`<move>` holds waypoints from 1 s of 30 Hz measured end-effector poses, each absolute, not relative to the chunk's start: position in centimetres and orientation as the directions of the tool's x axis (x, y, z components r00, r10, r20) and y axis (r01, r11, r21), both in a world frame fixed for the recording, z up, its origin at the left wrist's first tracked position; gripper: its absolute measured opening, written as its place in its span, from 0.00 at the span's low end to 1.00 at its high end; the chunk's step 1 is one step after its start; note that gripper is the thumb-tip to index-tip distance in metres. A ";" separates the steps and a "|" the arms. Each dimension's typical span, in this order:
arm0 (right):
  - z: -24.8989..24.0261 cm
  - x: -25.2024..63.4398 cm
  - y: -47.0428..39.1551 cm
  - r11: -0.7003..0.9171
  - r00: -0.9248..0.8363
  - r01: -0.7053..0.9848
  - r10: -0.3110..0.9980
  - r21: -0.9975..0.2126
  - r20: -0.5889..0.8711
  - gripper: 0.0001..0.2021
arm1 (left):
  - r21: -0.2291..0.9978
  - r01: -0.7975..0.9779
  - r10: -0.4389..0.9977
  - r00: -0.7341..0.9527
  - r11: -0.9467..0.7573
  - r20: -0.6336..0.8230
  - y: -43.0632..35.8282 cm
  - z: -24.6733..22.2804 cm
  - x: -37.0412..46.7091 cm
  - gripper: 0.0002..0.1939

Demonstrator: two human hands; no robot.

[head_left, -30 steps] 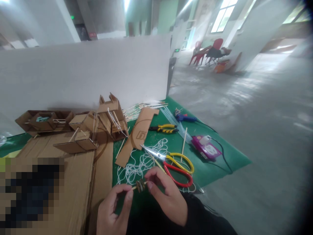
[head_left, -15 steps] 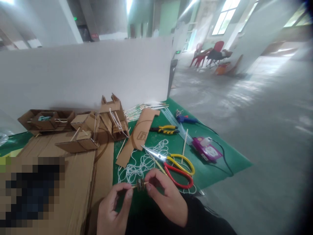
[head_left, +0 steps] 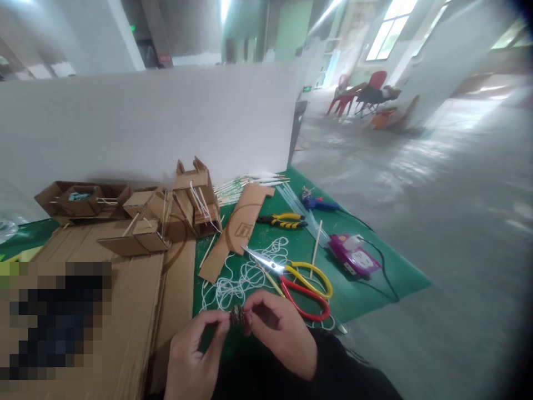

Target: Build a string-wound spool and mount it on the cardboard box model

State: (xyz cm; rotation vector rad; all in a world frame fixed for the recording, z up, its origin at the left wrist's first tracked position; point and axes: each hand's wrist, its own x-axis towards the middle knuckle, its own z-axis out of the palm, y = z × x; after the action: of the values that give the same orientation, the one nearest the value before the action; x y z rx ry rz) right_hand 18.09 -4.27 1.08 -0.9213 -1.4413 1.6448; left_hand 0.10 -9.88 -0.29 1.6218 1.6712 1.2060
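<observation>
A small dark ribbed spool [head_left: 237, 315] is between my two hands, low in the view. My left hand [head_left: 200, 347] pinches its left end with thumb and forefinger. On the other side, my right hand [head_left: 283, 330] pinches the right end. The thin stick seen through the spool earlier is now mostly hidden by my fingertips. Tangled white string [head_left: 233, 286] lies just beyond the spool. Scissors [head_left: 287, 269] with one yellow and one red handle lie open beside my right hand.
Cardboard structures [head_left: 145, 228] stand at the left on cardboard sheets [head_left: 112, 294]. Beyond the scissors are a cardboard strip [head_left: 237, 233], yellow-black pliers [head_left: 283, 220], a blue glue gun [head_left: 320, 204] and a purple power strip [head_left: 353, 256]. Sticks [head_left: 237, 189] lie by the white partition [head_left: 166, 122].
My hands have drawn closer together around the spool, and my fingertips now cover the stick ends. The whole view has shifted slightly.
</observation>
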 end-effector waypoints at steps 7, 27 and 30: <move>1.1 18.3 -4.1 -0.073 -0.474 -0.054 0.880 -0.996 -0.039 0.05 | 0.854 0.512 0.956 -0.199 -0.086 0.216 -10.0 -0.1 0.7 0.13; 8.4 17.3 -0.7 0.117 -0.400 -0.090 0.905 -0.989 0.143 0.08 | 0.806 0.535 0.944 -0.046 -0.253 0.326 -5.2 7.4 -2.1 0.10; 12.8 16.8 2.1 0.243 -0.375 -0.124 0.886 -0.962 0.272 0.07 | 0.759 0.550 0.894 -0.047 -0.349 0.445 -2.1 11.3 -2.5 0.09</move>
State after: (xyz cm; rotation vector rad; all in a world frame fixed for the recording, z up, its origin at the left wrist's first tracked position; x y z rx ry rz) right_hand 16.77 2.07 12.75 -0.7376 -1.5490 1.3143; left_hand -2.46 -2.12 11.35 1.8841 1.5312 1.3555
